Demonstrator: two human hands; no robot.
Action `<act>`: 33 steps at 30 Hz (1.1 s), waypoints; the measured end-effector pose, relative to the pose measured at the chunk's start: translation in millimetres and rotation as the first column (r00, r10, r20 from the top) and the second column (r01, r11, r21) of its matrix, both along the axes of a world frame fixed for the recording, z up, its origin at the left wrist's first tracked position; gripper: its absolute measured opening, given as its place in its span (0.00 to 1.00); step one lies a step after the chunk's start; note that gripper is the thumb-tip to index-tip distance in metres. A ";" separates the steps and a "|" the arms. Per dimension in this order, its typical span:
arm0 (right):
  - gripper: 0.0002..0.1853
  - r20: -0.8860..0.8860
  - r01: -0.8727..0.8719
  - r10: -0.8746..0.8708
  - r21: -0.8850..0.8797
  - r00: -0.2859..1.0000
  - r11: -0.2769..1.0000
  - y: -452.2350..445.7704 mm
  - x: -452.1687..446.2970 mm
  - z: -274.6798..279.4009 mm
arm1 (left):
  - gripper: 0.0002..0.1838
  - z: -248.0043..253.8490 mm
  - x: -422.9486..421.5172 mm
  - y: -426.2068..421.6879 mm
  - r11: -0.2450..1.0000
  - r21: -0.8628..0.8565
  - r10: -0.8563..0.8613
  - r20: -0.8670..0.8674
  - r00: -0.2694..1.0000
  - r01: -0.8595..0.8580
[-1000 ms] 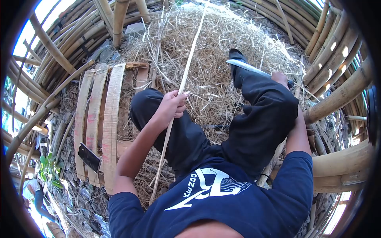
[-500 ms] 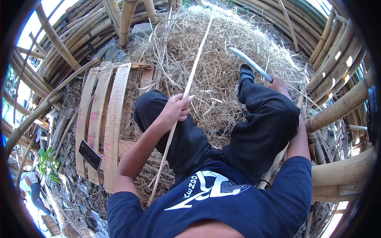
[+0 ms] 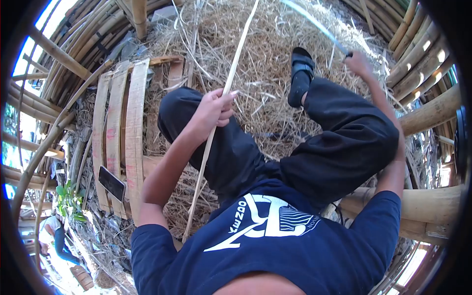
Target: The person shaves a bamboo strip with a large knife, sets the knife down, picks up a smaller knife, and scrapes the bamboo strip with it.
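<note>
My left hand (image 3: 212,114) is closed around a long, pale bamboo strip (image 3: 240,49), above my left knee. The strip slants from beside my left elbow up past the top edge of the view. Out beyond my right knee, my right hand (image 3: 359,64) grips the dark handle of a machete (image 3: 314,22). Its long, thin blade points up and left over the shavings, and its tip reaches the top edge. Blade and strip are apart. My sandaled foot (image 3: 301,73) rests on the shavings left of my right hand.
Curly bamboo shavings (image 3: 265,73) cover the ground ahead. A slatted wooden pallet (image 3: 133,123) lies to my left with a phone (image 3: 112,184) on it. Bamboo poles (image 3: 427,115) are stacked around both sides. Another person (image 3: 51,231) is at the lower left.
My right hand has risen up and slightly right, lifting the machete with it. My right knee has shifted outward. My left hand keeps its hold on the strip, and the whole view has tilted slightly.
</note>
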State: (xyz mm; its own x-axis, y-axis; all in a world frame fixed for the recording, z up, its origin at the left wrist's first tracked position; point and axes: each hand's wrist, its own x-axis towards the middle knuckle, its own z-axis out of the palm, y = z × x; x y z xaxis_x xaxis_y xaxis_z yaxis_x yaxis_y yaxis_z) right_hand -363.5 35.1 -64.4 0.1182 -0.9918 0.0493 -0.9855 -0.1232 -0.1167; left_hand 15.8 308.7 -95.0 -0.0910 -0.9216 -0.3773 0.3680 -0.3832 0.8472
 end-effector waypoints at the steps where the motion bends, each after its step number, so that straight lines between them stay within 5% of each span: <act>1: 0.18 0.084 -0.045 0.044 0.006 0.995 0.999 -2.1 -3.4 8.5 | 0.08 1.6 -2.1 -0.5 1.000 -0.003 0.002 0.013 1.000 -0.002; 2: 0.19 0.171 -0.085 0.082 0.008 0.982 0.996 -3.5 -7.6 15.3 | 0.08 1.1 -3.6 -0.7 1.000 -0.003 0.011 0.019 1.000 -0.011; 4: 0.20 0.001 -0.185 0.186 -0.124 0.982 0.975 1.4 -7.4 37.4 | 0.08 -0.3 -3.9 -2.0 1.000 -0.005 0.002 0.033 0.999 -0.002; 6: 0.25 0.023 -0.223 0.231 -0.186 0.973 0.957 18.1 1.0 62.2 | 0.08 0.9 -5.1 -2.1 1.000 0.008 -0.009 0.036 0.999 0.009; 8: 0.25 -0.124 -0.525 0.559 -0.550 0.820 0.649 -3.7 -8.9 63.7 | 0.08 1.9 -5.1 -2.1 1.000 0.007 -0.002 0.035 0.999 0.002; 10: 0.19 0.030 -0.244 0.260 -0.259 0.965 0.935 45.3 27.6 112.6 | 0.07 1.8 -6.3 -2.7 1.000 0.014 0.000 0.033 0.999 0.000; 11: 0.24 0.046 -0.275 0.311 -0.357 0.949 0.893 37.0 23.8 108.6 | 0.07 1.3 -7.0 -3.3 1.000 0.012 0.007 0.028 1.000 -0.007; 22: 0.17 -0.132 -0.481 0.464 -0.164 0.876 0.861 65.3 84.9 95.0 | 0.09 -4.0 -9.0 -7.7 1.000 0.012 -0.008 -0.059 0.998 0.009; 24: 0.22 0.122 -0.470 0.468 -0.015 0.875 0.882 65.9 91.7 75.5 | 0.09 -4.3 -9.4 -10.9 1.000 -0.003 0.000 -0.069 0.998 0.000; 28: 0.18 0.009 -0.579 0.579 0.005 0.815 0.815 80.0 120.5 70.1 | 0.10 -2.0 -15.8 -21.0 1.000 -0.009 0.028 -0.119 0.992 -0.029; 33: 0.17 0.146 -0.654 0.640 0.087 0.755 0.752 102.6 134.5 46.4 | 0.08 1.2 -21.6 -28.6 0.999 -0.032 0.003 -0.125 0.992 -0.007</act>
State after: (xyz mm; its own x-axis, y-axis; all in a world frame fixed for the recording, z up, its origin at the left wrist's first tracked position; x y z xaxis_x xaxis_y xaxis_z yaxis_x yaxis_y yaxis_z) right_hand -229.1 137.8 -18.0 0.7350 -0.6778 -0.0205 -0.6568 -0.7041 -0.2698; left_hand -5.9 280.1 -93.8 -0.1314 -0.9335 -0.3337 0.4735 -0.3548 0.8062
